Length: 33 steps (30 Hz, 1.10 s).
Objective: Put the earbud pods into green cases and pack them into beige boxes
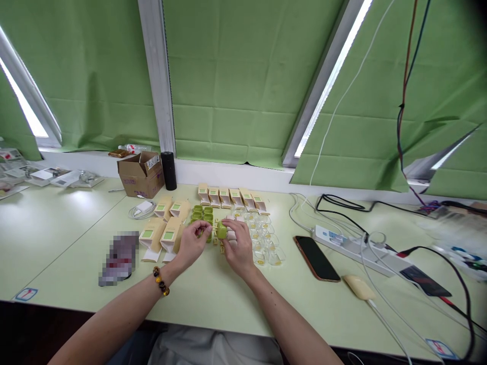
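My right hand holds a small green cup-like piece between thumb and fingers, above the table. My left hand is pinched just left of it, closed on a small pale yellow piece that meets the green one; its shape is too small to make out. Behind my left fingers stand rows of green pieces, partly hidden. Small yellow parts lie between the hands. To the right of my right hand sit several clear plastic covers with yellow dots.
Open cream cartons stand left of my hands, and more cartons line up behind. Farther out are a brown cardboard box, a black cylinder and a coiled white cable. A phone and power strip with cables lie right.
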### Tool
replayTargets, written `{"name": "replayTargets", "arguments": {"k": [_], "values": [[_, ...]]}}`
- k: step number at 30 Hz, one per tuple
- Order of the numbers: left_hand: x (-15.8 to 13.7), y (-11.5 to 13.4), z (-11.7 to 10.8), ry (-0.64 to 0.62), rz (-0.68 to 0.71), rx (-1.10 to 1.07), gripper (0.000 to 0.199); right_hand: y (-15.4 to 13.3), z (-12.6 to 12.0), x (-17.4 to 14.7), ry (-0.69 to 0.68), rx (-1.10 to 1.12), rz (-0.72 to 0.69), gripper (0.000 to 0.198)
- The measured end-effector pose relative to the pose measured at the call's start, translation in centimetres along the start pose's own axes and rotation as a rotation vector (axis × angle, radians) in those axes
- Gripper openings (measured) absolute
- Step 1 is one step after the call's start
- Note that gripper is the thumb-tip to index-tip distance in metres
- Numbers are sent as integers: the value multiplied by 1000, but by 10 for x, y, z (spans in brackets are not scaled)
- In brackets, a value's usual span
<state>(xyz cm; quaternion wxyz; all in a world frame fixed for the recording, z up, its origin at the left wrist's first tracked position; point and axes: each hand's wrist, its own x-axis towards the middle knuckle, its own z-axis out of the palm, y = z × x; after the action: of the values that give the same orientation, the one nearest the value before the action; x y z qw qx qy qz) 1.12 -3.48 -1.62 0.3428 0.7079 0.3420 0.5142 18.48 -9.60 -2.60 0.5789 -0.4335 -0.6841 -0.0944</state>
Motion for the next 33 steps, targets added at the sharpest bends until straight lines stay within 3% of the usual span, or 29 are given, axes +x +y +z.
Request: {"name": "replayTargets", "arguments": {"k": [4,10,13,18,26,33], "values": [[0,0,-2,25,61,0,29,0,-2,0,8,4,3,41],[-6,7,-5,-26,457,247,43,-1,-4,0,-46,1,-18,54],[-9,7,-4,-90,547,306,52,0,-5,0,-77,-21,-66,62],[-7,2,-2,-106,570,299,54,6,-6,0,-47,-53,-164,64],[-3,-1,-3,-65,555,246,42,5,-14,6,-68,-122,-296,36],[-5,0,-3,-45,538,246,41,4,-16,7,-84,-164,-324,37]]}}
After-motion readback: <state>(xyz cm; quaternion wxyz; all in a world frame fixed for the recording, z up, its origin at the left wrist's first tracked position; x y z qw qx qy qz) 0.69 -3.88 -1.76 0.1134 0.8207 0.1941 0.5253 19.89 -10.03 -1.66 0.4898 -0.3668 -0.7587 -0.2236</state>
